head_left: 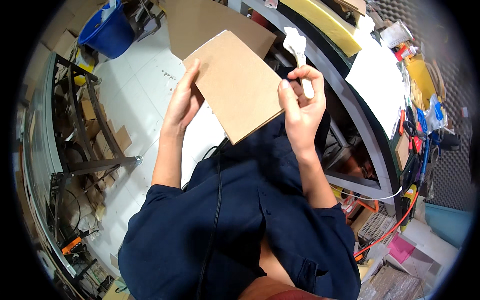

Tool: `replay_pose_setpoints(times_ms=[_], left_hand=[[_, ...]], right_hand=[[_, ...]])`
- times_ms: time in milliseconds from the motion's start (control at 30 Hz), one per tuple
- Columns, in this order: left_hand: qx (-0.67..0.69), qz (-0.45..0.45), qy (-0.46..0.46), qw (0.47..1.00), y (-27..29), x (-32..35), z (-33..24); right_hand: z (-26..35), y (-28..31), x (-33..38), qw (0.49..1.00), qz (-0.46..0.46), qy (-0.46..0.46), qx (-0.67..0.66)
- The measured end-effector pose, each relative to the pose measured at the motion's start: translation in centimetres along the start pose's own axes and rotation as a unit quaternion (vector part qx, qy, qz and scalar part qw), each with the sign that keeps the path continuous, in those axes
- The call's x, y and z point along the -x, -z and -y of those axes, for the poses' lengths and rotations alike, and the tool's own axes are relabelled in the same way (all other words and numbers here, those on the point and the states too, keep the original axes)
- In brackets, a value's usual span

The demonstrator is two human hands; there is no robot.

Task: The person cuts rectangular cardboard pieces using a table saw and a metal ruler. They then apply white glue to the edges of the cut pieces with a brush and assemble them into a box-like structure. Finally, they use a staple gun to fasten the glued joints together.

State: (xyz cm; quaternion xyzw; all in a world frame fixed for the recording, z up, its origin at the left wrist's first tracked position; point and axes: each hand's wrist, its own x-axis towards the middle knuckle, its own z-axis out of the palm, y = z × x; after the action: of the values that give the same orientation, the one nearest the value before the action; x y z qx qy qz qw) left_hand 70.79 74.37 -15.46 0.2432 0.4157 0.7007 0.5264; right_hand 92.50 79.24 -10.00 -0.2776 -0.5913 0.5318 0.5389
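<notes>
A rectangular tan-brown board (pixel 241 86), perhaps fibreboard, is held up in front of my body, tilted, with white along part of its far edge. My left hand (pixel 184 104) grips its left edge, thumb on the face and the other fingers mostly hidden behind. My right hand (pixel 306 111) pinches the board's right corner with the thumb. Between the fingers of that same hand is a pale-handled tool (pixel 295 44) with a lumpy white head pointing away from me; whether it is a brush or a spatula I cannot tell.
A curved workbench (pixel 367 82) to the right bears white sheet, yellow foam (pixel 330 25) and several hand tools. Behind the held board stands a larger brown panel (pixel 215 25). A blue bucket (pixel 111 37) is at far left, near a dark metal frame (pixel 92 112). A black cord (pixel 218 185) hangs over my clothing.
</notes>
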Motion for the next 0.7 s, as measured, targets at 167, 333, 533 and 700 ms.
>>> replay_pose_setpoints(times_ms=[167, 333, 533, 700], left_hand=[[-0.201, -0.010, -0.497, 0.844, -1.2, 1.1, -2.5], [-0.594, 0.249, -0.449, 0.620, -2.4, 2.5, -4.2], [-0.553, 0.220, -0.495, 0.633, -3.0, 1.8, -3.6], [-0.483, 0.244, -0.449, 0.711, -2.2, 2.4, -3.5]], right_hand=[[-0.1, -1.1, -0.8, 0.999, -0.021, -0.016, -0.028], [-0.3, -1.6, -1.6, 0.998, -0.016, -0.026, -0.052], [0.3, -1.0, -1.8, 1.000, 0.010, 0.001, -0.004], [0.8, 0.3, -1.2, 0.996, 0.073, 0.004, -0.042]])
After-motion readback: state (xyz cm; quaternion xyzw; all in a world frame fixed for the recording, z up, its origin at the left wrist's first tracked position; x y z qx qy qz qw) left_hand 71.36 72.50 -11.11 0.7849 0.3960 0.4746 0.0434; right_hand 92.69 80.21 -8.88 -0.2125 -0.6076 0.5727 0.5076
